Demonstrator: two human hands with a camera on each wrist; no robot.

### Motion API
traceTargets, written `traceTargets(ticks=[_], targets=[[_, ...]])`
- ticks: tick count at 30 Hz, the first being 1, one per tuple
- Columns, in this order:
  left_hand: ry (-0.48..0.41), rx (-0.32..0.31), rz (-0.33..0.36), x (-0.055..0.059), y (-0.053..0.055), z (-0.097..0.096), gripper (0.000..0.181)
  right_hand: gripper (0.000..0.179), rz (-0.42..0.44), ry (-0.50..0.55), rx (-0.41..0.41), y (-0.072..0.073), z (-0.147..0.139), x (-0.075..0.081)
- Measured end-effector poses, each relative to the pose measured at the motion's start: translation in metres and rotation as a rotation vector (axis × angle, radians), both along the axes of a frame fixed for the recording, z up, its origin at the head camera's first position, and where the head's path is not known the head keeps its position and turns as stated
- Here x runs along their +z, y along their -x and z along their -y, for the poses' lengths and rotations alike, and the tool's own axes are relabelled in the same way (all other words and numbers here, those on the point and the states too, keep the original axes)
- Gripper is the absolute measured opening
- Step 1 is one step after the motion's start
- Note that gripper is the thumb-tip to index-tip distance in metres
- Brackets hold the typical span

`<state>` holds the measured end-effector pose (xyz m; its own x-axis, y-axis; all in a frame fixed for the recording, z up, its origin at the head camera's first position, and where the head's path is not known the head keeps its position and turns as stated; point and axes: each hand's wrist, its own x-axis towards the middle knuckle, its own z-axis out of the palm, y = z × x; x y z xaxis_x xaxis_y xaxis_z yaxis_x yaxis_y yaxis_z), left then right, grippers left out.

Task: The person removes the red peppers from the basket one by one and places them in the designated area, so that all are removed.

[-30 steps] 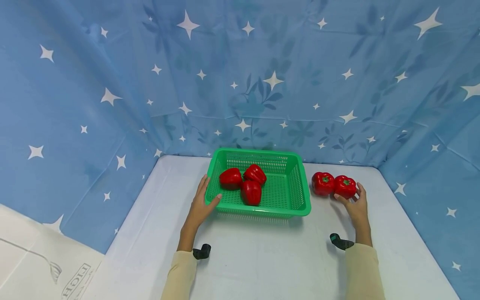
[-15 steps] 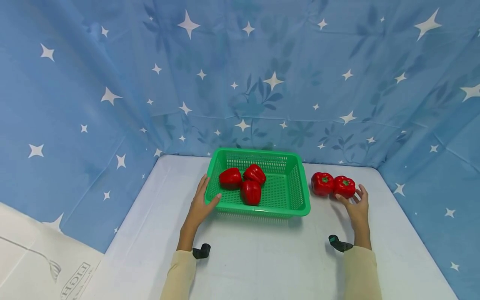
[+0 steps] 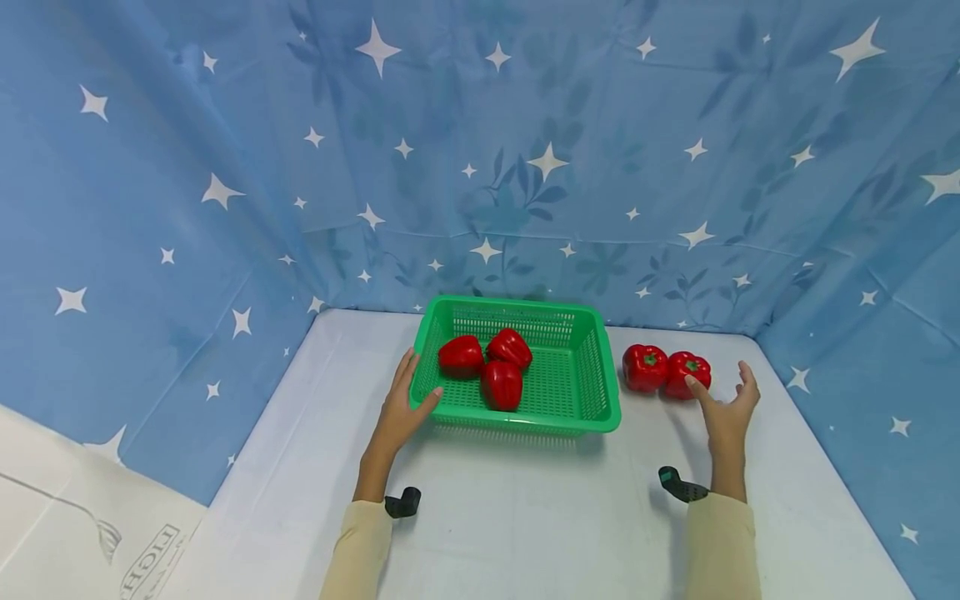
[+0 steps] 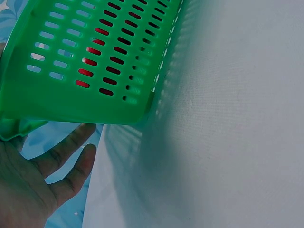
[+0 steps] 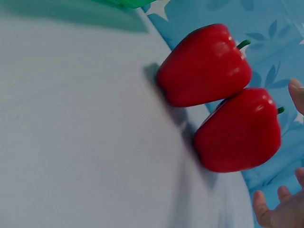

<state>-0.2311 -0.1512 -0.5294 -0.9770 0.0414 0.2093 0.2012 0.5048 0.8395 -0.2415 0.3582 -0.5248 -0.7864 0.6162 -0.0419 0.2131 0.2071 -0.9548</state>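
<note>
A green plastic basket (image 3: 592,423) holds three red bell peppers (image 3: 501,385) grouped at its left side. My left hand (image 3: 397,418) is at the basket's left front corner, fingers extended and spread; the left wrist view shows them beside the green wall (image 4: 114,108). Two more bell peppers stand upright, touching each other, right of the basket: a left one (image 3: 644,367) and a right one (image 3: 686,372). My right hand (image 3: 726,418) is spread just right of this pair and holds nothing. The right wrist view has a gap between its fingers (image 5: 261,206) and the nearer pepper (image 5: 240,133).
The white table (image 3: 525,533) carries everything, with bare surface in front of the basket. A blue star-patterned curtain (image 3: 480,167) rises behind and at both sides. Small black devices (image 3: 684,485) are strapped at both wrists.
My right hand has withdrawn from the right-hand pepper, shifting right and spreading its fingers. The peppers, the basket and my left hand stay where they were.
</note>
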Motion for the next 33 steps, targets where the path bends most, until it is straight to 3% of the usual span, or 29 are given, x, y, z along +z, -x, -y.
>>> traceTargets(ticks=[8,16,28,33], targets=[[-0.004,0.004,-0.006,0.001,0.000,-0.001,0.078,0.081,-0.212,-0.017,-0.053,0.004,0.007,0.028],[-0.015,0.004,-0.011,0.000,0.000,0.000,0.079,0.077,-0.391,-0.058,-0.010,0.010,0.033,0.060],[-0.014,0.000,-0.012,0.001,-0.001,-0.001,0.081,0.072,-0.456,-0.036,0.196,0.035,0.078,0.089],[-0.009,0.001,-0.008,0.001,-0.001,-0.001,0.082,0.066,-0.417,-0.026,0.294,0.041,0.097,0.100]])
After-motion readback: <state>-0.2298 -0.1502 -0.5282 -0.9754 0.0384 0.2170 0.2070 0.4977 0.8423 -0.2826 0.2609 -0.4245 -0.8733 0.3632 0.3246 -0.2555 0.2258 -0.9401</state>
